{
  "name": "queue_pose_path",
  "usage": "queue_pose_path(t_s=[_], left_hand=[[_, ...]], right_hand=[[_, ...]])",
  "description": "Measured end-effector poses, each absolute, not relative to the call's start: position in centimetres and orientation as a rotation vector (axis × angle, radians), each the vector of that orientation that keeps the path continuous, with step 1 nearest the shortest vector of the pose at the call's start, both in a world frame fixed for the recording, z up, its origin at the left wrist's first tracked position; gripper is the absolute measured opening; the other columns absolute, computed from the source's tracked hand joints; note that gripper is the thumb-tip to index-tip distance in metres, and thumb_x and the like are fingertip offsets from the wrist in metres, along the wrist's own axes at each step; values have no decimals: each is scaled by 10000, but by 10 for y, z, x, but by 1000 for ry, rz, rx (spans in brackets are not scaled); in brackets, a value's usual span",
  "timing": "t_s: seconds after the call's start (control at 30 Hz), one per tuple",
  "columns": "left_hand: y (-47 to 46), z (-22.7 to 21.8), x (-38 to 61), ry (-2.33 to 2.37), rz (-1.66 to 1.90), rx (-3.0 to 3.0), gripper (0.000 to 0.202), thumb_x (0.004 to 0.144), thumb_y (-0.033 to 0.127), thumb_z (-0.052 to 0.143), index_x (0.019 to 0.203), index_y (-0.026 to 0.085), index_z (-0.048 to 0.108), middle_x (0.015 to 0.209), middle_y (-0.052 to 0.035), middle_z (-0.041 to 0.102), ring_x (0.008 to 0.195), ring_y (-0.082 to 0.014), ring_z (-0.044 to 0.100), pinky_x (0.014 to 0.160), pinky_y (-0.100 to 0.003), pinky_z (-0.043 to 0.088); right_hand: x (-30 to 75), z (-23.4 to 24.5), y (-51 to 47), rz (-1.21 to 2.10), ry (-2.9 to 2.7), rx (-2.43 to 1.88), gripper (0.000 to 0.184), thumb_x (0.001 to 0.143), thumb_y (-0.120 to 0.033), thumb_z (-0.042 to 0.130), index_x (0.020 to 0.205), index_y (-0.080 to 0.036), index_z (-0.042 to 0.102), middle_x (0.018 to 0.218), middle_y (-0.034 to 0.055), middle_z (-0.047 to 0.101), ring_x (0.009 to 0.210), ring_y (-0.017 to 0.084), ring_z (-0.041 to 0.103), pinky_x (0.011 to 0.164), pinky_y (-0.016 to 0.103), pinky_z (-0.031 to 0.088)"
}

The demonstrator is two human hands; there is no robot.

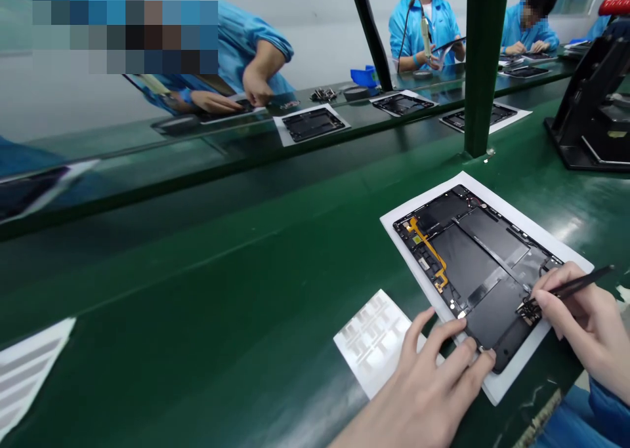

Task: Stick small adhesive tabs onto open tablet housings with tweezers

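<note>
An opened tablet (462, 251) lies on a white foam sheet (497, 395) at the right of the bench, its dark inside facing up. An orange flex cable (428, 244) runs along its left side. My right hand (581, 310) grips black tweezers (585, 281), their tips down at a small circuit board (530, 310) near the tablet's lower right edge. My left hand (438, 376) rests with spread fingers on the tablet's near left edge and the foam. Partly under that hand is a white sheet of pale stickers (377, 336).
A green post (485, 67) rises beyond the tablet. A black fixture with a red handle (585, 100) stands at the far right. Other opened tablets (315, 125) lie on the raised strip, where co-workers in blue (426, 28) sit. A striped white sheet (32, 376) lies at left.
</note>
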State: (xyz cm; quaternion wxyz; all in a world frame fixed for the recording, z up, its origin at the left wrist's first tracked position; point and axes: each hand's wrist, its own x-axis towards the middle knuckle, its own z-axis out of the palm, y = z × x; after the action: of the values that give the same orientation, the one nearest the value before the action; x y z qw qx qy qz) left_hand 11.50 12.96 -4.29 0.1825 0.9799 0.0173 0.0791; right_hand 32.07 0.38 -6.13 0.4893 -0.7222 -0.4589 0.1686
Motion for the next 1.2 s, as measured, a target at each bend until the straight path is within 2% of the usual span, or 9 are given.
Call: queue_pose_path(t_s=[0.1, 0.27, 0.53, 0.73, 0.93, 1.1, 1.2], left_hand=[[133, -44, 119, 12, 233, 2731, 322, 908, 92, 451, 1202, 164, 562, 983, -90, 634, 1019, -268, 553, 990, -510, 372], [134, -52, 124, -38, 381, 2699, 340, 883, 35, 376, 1137, 140, 576, 901, -83, 598, 905, -249, 538, 968, -530, 347], [129, -66, 123, -18, 543, 2669, 320, 868, 36, 389, 1095, 128, 595, 857, -73, 586, 898, -241, 537, 1010, -552, 309], [129, -53, 119, 28, 375, 2685, 317, 946, 68, 360, 1159, 141, 582, 946, -90, 647, 1015, -251, 553, 1043, -541, 330], [128, -56, 119, 44, 428, 2692, 295, 966, 76, 383, 1166, 127, 594, 950, -72, 651, 1033, -242, 565, 1064, -510, 318], [125, -79, 121, 27, 705, 2659, 265, 954, 78, 409, 1112, 121, 616, 876, -52, 646, 973, -226, 567, 1100, -491, 239], [123, -89, 121, 50, 746, 2648, 278, 934, 70, 418, 1121, 146, 610, 858, -49, 643, 970, -226, 574, 1095, -501, 251]], right_hand=[[319, -65, 2, 471, -1010, -1663, 134, 975, -295, 511, 878, -206, 535, 829, 10, 564, 510, 84, 492, 461, 204, 430], [311, -61, 7, 561, -1207, -1609, 151, 973, -259, 500, 849, -199, 564, 804, 17, 571, 647, 118, 577, 549, 208, 459], [304, -57, 14, 619, -1351, -1646, 145, 965, -262, 495, 847, -200, 552, 760, 18, 581, 648, 150, 591, 537, 245, 447], [304, -54, 14, 682, -1364, -1668, 175, 979, -286, 470, 847, -203, 548, 768, 30, 578, 670, 165, 584, 496, 241, 434], [306, -53, 15, 710, -1329, -1674, 174, 976, -274, 479, 839, -200, 557, 761, 20, 570, 643, 150, 590, 520, 246, 449], [306, -53, 14, 719, -1301, -1701, 195, 984, -290, 475, 835, -196, 560, 777, 25, 575, 645, 145, 593, 521, 249, 444], [306, -53, 14, 717, -1290, -1703, 200, 984, -292, 476, 832, -196, 564, 777, 27, 578, 645, 147, 595, 520, 253, 445]])
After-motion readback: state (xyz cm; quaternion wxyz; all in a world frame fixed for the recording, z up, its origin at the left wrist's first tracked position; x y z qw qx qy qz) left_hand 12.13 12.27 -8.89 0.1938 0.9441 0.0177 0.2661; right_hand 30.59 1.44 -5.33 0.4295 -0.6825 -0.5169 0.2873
